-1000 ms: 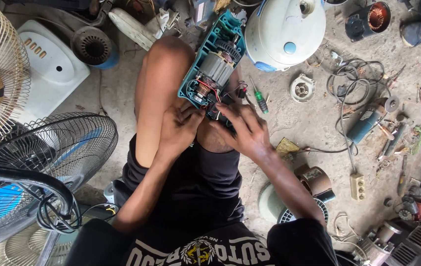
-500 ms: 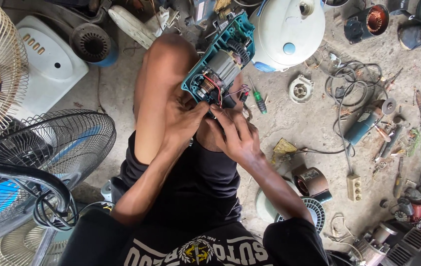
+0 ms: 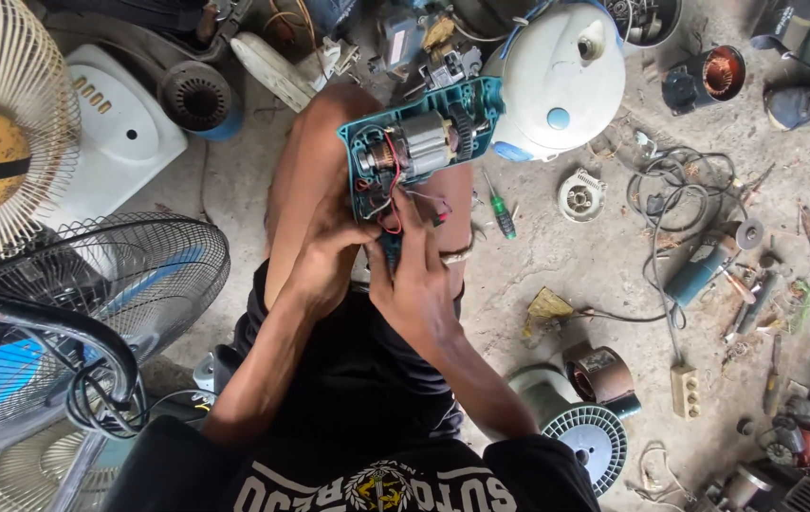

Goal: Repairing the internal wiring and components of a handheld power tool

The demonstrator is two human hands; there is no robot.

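An opened teal power tool housing rests on my knees, its silver motor, gear and red and black wires exposed. My left hand grips the tool's lower handle end from the left. My right hand holds the same end from below, fingers up among the red wires. A green-handled screwdriver lies on the concrete floor just right of my knee.
Fan grilles crowd the left. A white round appliance sits behind the tool. To the right lie a cable tangle, a blue angle grinder, a copper-wound stator, a wire spool and scattered parts.
The tool housing has shifted and turned more level across my knees. Both hands have slid lower along it and closed together around its handle end and the wires.
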